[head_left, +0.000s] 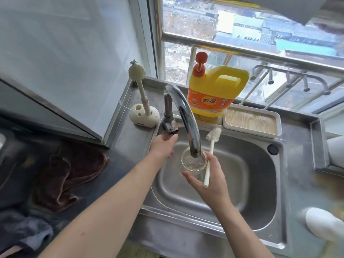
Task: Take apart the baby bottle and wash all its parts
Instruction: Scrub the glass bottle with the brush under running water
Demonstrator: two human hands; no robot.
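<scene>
Your right hand (pixel 208 181) gripped clear bottle body (pixel 193 164), mouth up, directly under tap spout (pixel 186 112), over sink basin (pixel 260 164). Same hand pinned small white brush (pixel 210 151) against bottle's side. Your left hand (pixel 162 146) sat at tap handle (pixel 170 128) by spout's base, fingertips touching; grip unclear. Yellow detergent jug (pixel 214 94) stood behind spout.

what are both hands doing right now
Left hand: at the tap handle, grip cannot be told.
Right hand: holds the bottle and brush.
</scene>
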